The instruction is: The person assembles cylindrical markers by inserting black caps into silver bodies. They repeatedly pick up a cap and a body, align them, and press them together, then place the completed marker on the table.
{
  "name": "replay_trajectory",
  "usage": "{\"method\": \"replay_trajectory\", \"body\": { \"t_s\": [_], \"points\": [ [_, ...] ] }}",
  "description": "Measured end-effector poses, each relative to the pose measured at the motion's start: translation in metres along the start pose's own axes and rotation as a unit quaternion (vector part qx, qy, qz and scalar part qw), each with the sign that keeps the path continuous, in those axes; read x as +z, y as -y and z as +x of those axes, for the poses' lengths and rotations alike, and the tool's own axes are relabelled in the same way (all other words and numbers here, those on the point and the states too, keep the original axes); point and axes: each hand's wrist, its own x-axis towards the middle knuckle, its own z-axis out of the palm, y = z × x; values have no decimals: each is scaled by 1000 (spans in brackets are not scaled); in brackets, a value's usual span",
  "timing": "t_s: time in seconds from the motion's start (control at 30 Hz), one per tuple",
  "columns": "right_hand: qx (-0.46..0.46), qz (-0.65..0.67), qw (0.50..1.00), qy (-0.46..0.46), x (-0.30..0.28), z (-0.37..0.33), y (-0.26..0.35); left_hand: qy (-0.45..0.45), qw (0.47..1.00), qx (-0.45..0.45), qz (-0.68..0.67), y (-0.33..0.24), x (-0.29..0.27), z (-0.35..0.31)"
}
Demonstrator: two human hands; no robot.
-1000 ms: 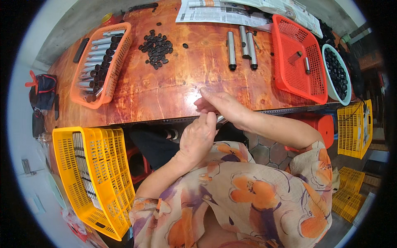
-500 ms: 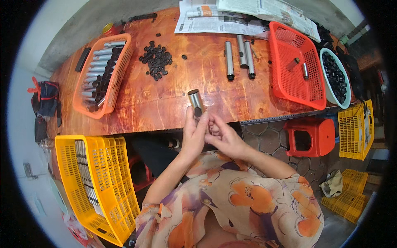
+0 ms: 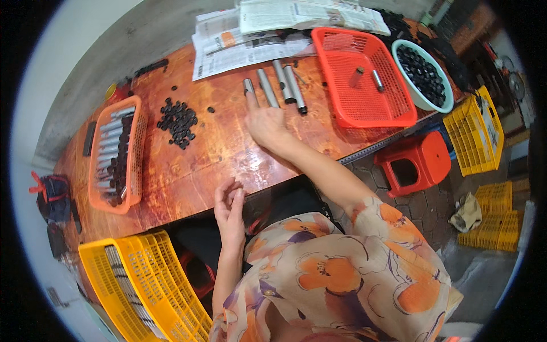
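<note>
My right hand point(image 3: 266, 124) reaches out over the table, its fingers on a silver metal tube point(image 3: 248, 86) with a dark oval spot. The hand covers the tube's near part. Just right of it lie three more silver tubes: one plain-looking tube point(image 3: 266, 88), a middle one point(image 3: 281, 78) and one with a black end point(image 3: 296, 94). My left hand point(image 3: 229, 210) hangs by the table's front edge, palm turned inward and fingers loosely bent, with nothing visible in it. A pile of small black caps point(image 3: 178, 122) sits left of the tubes.
An orange basket point(image 3: 138, 165) of tubes stands at left. On the right are a red basket point(image 3: 370, 119) with two short pieces and a pale blue bowl point(image 3: 401, 94) of black parts. Newspapers point(image 3: 313, 17) lie behind. A yellow crate point(image 3: 165, 273) and red stool point(image 3: 419, 157) flank me.
The tube held before me in both hands has gone forward with my right hand to beside the other tubes. My left hand has let go and dropped back. The view has shifted.
</note>
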Motion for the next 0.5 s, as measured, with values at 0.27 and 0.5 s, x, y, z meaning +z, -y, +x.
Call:
{"method": "replay_trajectory", "body": {
  "t_s": [0.27,0.5],
  "points": [
    [30,66,994,-83,-18,8,-19,29,999,-5,14,8,2,-2],
    [-73,93,972,-201,-117,-50,-74,26,999,-20,35,12,-5,-6]
  ]
}}
